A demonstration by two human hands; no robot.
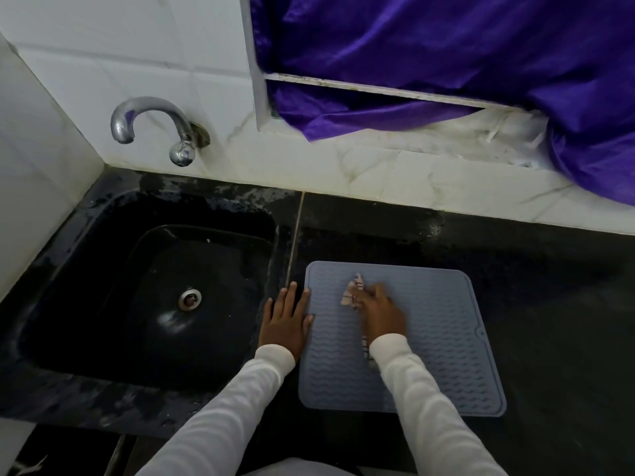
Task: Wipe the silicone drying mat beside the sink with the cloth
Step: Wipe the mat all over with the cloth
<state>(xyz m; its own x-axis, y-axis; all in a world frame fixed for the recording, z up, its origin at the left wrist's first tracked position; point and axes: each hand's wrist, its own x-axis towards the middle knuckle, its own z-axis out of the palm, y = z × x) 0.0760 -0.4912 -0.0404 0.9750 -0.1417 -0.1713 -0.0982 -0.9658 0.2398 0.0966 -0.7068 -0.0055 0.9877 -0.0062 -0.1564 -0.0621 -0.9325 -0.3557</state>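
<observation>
Over at the left end of the counter sits the black sink [103,304], its steel drain [189,299] in the basin floor and a chrome wall tap [151,121] curving out of the white tiles above its back edge. Moving right, the left hand [287,319] lies flat on the dark granite counter [549,304], fingers straight and spread, with the thumb and forefinger tip resting on the left edge of the mat, pinning it. And here is the thing itself: the grey-blue silicone drying mat [446,355], wavy-ribbed, lying flat just right of the sink toward the counter's front edge. On its upper left part the right hand [379,312] is blurred, fingers curled down over a pale checked cloth [353,293] bunched beneath it, one corner poking out ahead of the knuckles and a strip trailing under the wrist. Judging by its look, this mat is light, floppy and grippy, so it may creep or ripple under a hard stroke; holding down an edge, as the left hand does, seems the right answer. The cloth is soft and thin, best pressed under a full palm. Far right, above the counter's back edge, purple fabric [446,46] spills over the sill.
</observation>
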